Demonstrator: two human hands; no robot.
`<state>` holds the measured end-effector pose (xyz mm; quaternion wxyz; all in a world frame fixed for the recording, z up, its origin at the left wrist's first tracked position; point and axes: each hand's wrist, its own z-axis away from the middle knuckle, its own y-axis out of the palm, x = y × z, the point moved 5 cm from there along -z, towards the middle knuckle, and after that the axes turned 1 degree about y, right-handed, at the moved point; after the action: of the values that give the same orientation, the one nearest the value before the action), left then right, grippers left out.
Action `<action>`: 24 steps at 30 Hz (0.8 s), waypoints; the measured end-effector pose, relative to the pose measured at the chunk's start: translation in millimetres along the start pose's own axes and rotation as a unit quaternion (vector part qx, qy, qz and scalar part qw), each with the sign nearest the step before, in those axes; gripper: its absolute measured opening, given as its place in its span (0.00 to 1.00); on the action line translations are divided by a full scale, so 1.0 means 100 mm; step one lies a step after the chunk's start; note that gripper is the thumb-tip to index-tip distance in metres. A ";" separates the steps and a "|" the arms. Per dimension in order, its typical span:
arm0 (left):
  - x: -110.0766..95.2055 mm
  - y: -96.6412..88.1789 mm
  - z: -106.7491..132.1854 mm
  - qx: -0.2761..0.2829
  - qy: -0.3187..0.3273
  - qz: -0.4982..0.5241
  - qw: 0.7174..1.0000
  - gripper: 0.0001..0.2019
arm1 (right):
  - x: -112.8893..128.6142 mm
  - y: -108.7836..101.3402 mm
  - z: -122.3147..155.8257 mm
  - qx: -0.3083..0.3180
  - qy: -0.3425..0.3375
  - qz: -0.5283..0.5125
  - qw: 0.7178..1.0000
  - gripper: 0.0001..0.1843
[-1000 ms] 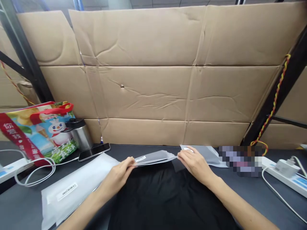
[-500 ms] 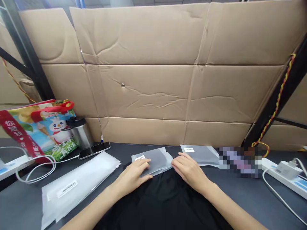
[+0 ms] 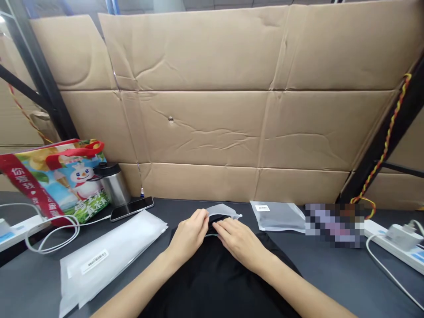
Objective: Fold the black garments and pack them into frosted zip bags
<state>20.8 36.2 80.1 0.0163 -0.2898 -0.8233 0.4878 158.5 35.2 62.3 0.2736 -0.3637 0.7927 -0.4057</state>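
Note:
A black garment [image 3: 215, 282] lies on the dark table in front of me. At its far end sits a small frosted plastic bag [image 3: 223, 209], crumpled, with black cloth showing at its mouth. My left hand [image 3: 189, 232] is at the bag's left edge, fingers curled over it. My right hand [image 3: 237, 240] lies beside it on the garment, fingers stretched, tips touching the bag's near edge. The two hands almost touch.
A stack of frosted bags with barcode labels [image 3: 106, 256] lies at the left. A second flat bag [image 3: 278, 216] lies to the right. Behind them at the left are a phone [image 3: 131, 208], a steel flask [image 3: 111, 182] and a printed tote bag [image 3: 53, 176]. Power strips and cables [image 3: 394, 240] flank the table; a cardboard wall [image 3: 212, 110] closes the back.
The bag was held stretched between both hands, then laid flat on the garment. Now both hands have come together at its middle and the bag is bunched up.

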 end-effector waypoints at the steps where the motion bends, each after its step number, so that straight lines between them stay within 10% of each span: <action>1: 0.00 0.00 0.00 0.001 0.000 0.000 1.000 0.08 | 0.03 0.00 -0.03 -0.002 -0.018 -0.029 0.999 0.20; 16: 0.35 0.17 -0.10 0.122 -0.051 0.077 0.988 0.21 | -0.13 0.45 -0.10 0.092 0.031 -0.029 0.995 0.20; 24: 0.54 0.49 0.03 0.213 0.002 0.059 0.975 0.21 | 0.20 -0.04 0.13 0.090 0.011 0.012 0.996 0.13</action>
<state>-2.7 78.0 25.2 0.0503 -0.3281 -0.6819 0.6517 158.0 11.8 56.3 0.3007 -0.3237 0.7605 -0.4759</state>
